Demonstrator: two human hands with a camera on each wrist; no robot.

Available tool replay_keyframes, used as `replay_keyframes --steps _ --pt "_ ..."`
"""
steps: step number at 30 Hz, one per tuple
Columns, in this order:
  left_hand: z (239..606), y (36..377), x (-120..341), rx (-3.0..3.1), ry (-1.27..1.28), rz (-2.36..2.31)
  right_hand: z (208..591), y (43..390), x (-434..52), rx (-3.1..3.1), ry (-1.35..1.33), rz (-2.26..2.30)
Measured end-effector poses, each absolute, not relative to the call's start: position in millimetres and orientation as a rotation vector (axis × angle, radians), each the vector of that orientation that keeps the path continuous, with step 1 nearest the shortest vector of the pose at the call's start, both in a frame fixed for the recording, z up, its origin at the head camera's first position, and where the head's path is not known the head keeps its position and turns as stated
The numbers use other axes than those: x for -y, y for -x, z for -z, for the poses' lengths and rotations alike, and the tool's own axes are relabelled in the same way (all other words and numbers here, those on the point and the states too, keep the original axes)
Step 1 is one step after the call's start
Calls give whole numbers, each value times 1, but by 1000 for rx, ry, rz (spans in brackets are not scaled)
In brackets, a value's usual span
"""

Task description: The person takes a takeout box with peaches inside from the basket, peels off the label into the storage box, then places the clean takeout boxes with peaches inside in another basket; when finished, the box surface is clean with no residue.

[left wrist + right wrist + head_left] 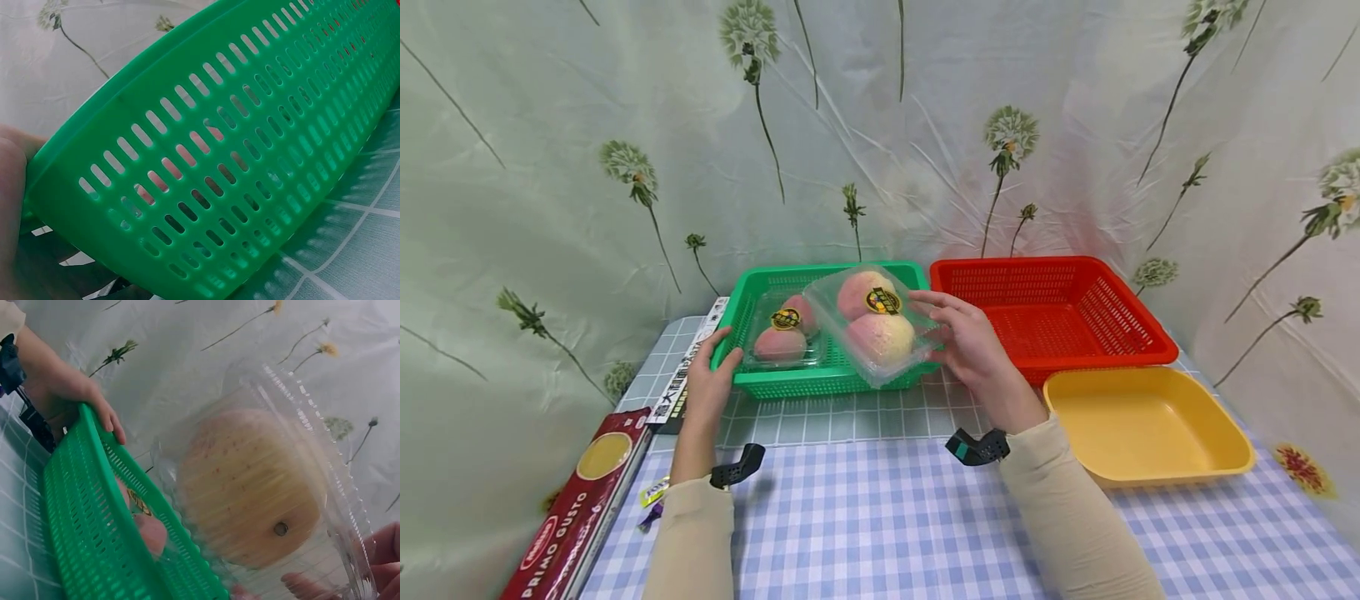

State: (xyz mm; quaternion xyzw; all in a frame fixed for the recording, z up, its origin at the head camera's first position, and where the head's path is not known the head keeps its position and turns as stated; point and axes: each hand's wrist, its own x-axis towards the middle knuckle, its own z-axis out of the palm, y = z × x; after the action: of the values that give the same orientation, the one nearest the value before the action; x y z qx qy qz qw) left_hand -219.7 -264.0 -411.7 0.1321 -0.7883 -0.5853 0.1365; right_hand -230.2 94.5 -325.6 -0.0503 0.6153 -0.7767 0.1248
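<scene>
A clear plastic box (pixel 829 298) with two pink-and-cream peaches (pixel 880 337) is tilted above the right part of a green slotted basket (pixel 827 385). My right hand (pixel 973 337) grips this box by its right side, fingers along its edge; a peach shows through its wall in the right wrist view. Inside the basket, towards the left, lies a second clear box (pixel 761 310) of peaches (pixel 778 345) with a black-and-yellow label. My left hand (pixel 709 387) holds the basket's left end, thumb and fingers at the rim; the left wrist view shows the slotted side close up.
Right of the green basket stands a red basket (pixel 1037 333), with a yellow tray (pixel 1138 425) in front of it. Along the left lie a dark red pasta box (pixel 583 508), a white-and-black package (pixel 688 367) and small wrapped packets (pixel 655 492). A flowered curtain (pixel 880 167) hangs behind.
</scene>
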Motion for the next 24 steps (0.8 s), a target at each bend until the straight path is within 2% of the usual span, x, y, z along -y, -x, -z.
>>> replay_keyframes --steps 11,24 --pt "413 223 263 2229 -410 1686 344 205 -130 -1815 276 2151" --pt "410 222 253 2170 -482 1613 369 201 -169 -1736 733 1939"
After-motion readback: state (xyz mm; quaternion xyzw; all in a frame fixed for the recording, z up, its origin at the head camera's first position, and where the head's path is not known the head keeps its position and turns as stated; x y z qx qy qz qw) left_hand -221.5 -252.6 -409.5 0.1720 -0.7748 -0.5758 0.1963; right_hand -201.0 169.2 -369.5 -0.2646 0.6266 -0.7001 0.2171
